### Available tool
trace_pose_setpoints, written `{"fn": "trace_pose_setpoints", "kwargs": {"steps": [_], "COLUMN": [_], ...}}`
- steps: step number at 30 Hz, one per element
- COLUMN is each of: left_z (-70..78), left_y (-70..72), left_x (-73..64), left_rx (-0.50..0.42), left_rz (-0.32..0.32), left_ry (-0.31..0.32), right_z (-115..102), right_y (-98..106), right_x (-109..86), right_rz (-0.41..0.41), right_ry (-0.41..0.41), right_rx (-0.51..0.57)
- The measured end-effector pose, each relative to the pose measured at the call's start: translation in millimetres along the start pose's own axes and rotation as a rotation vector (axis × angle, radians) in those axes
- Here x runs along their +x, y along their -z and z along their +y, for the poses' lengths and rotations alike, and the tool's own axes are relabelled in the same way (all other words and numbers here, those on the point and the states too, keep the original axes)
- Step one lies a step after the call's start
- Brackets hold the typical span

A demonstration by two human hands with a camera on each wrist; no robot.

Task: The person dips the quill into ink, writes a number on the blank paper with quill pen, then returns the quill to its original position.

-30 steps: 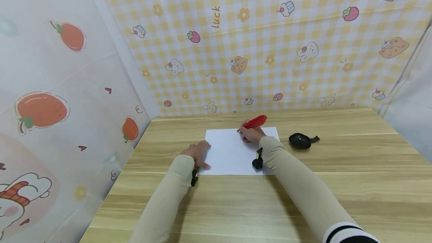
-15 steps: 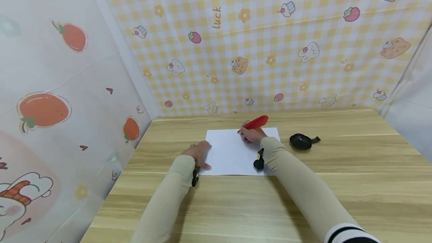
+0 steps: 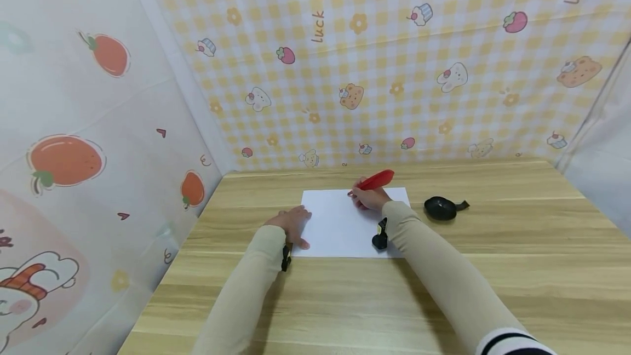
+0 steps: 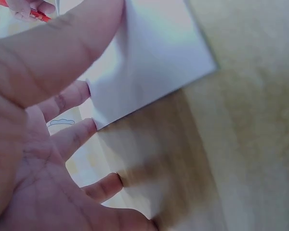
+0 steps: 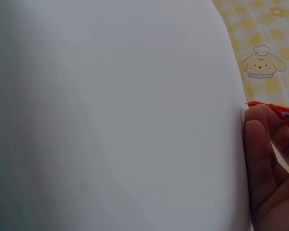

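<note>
I observe the right hand [image 3: 370, 197] pinching a red pen [image 3: 377, 180], tip at the white sheet [image 3: 340, 229] beneath that grip, the left hand [image 3: 290, 223] resting with spread fingers on the sheet's left edge, and a black object [image 3: 440, 209] right of the pinch.

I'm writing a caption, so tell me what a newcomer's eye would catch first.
Probably the bright red pen with a leaf-shaped end, pinched in the right hand over the white rectangular paper sheet. Then the black rounded object with a short tail, lying right of the sheet on the wood-grained table.
</note>
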State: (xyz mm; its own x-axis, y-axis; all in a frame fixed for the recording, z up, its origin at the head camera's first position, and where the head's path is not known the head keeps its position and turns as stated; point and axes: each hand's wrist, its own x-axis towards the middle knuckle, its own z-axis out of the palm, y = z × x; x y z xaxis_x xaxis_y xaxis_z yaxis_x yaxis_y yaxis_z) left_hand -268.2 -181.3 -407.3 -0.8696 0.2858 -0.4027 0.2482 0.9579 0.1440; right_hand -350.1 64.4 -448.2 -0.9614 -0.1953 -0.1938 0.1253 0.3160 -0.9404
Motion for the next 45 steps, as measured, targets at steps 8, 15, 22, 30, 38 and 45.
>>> {"fn": "trace_pose_setpoints", "kwargs": {"steps": [8,15,22,30,38,45], "left_z": [0.8,2.5,5.5,7.1,6.0,6.8], "left_y": [-4.8,-4.8,-2.2,-0.4,0.5,-0.4], "left_x": [5.0,3.4,1.0,-0.6,2.7,1.7], "left_rx": [-0.165,-0.183,-0.148,-0.155,-0.114,-0.128], "left_rz": [0.065,0.076,0.030,0.029,0.032,0.027], "left_ry": [0.075,0.108,0.078,0.076,0.069,0.068], "right_z": [4.4,1.8,2.9,2.0,0.5,-1.1], "right_y": [0.6,1.1,1.4,0.6,2.6,0.7], "right_x": [1.4,3.0,5.6,4.8,4.1,-3.2], "right_rz": [-0.016,-0.020,-0.037,-0.060,-0.078,-0.080], "right_ry": [-0.028,0.008,0.004,0.017,0.025,0.037], "right_rx": [0.003,0.008,0.019,-0.003,-0.024,-0.060]}}
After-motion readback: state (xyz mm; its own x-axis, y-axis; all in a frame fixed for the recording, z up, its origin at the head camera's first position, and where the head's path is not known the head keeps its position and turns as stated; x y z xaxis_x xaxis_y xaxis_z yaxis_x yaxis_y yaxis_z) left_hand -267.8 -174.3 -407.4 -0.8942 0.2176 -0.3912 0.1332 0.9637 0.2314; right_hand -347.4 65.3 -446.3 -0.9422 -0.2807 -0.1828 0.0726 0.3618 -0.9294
